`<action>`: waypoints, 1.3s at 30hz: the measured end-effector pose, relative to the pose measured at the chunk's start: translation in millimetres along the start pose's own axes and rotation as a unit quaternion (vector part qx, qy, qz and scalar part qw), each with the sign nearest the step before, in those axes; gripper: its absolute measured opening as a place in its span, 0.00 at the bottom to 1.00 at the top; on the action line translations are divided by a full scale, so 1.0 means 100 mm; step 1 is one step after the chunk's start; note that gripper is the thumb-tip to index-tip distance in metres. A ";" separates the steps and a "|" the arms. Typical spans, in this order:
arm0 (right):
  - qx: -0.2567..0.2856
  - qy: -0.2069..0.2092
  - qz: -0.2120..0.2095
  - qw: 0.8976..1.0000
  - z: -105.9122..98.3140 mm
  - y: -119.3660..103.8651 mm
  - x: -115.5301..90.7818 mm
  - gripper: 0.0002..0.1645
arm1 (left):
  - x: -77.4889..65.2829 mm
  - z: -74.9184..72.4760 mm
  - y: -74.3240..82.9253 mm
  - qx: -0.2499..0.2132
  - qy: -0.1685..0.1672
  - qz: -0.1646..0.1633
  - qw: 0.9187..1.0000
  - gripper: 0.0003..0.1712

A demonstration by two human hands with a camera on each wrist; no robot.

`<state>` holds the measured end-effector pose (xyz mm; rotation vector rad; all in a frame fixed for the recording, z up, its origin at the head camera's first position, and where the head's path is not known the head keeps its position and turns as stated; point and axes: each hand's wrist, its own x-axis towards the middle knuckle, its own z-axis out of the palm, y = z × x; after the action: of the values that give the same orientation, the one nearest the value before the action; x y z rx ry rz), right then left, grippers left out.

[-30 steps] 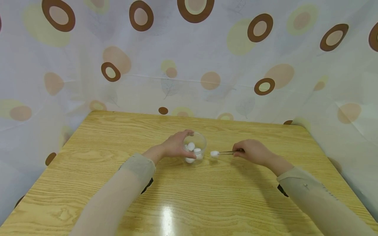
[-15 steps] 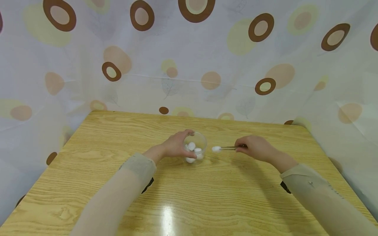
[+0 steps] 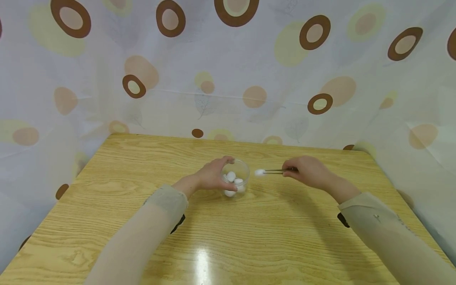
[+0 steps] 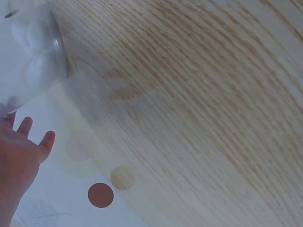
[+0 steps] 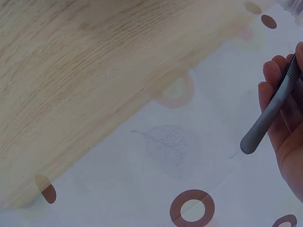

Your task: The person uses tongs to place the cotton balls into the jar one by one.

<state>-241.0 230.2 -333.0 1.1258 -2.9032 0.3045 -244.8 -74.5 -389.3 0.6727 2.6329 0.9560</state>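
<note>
My left hand [image 3: 211,174] curls its thumb and fingers around a clear round jar [image 3: 245,169] on the table. Several white cotton balls [image 3: 230,176] lie inside it. In the left wrist view, the jar's side [image 4: 19,87] and part of the left hand [image 4: 21,156] show at the left edge. My right hand [image 3: 308,171] pinches metal tweezers [image 3: 273,171], whose tips hold one white cotton ball [image 3: 259,173] just right of the jar, apart from it. The right wrist view shows the tweezers' grey rear end [image 5: 267,118] beside the right hand's fingers [image 5: 271,73]; their tips are out of that view.
A wood-grain table [image 3: 228,237] lies under both hands. Behind it and at its sides hangs a pale curtain [image 3: 221,59] printed with brown, peach and yellow ovals. The table's back edge runs a short way beyond the jar.
My right hand has lifted or moved away toward the table's back, carrying the tweezers and cotton ball from beside the jar's lower part to beside its rim. The left hand and jar stay put.
</note>
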 end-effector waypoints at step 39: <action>0.013 0.028 0.081 0.996 0.01 -0.33 0.24 0.10 | 0.00 0.00 -0.01 -0.004 0.001 -0.002 1.000 0.54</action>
<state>-236.6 190.1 -326.2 0.8704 -2.9547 0.3699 -245.1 -74.9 -389.6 0.6635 2.6287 0.9665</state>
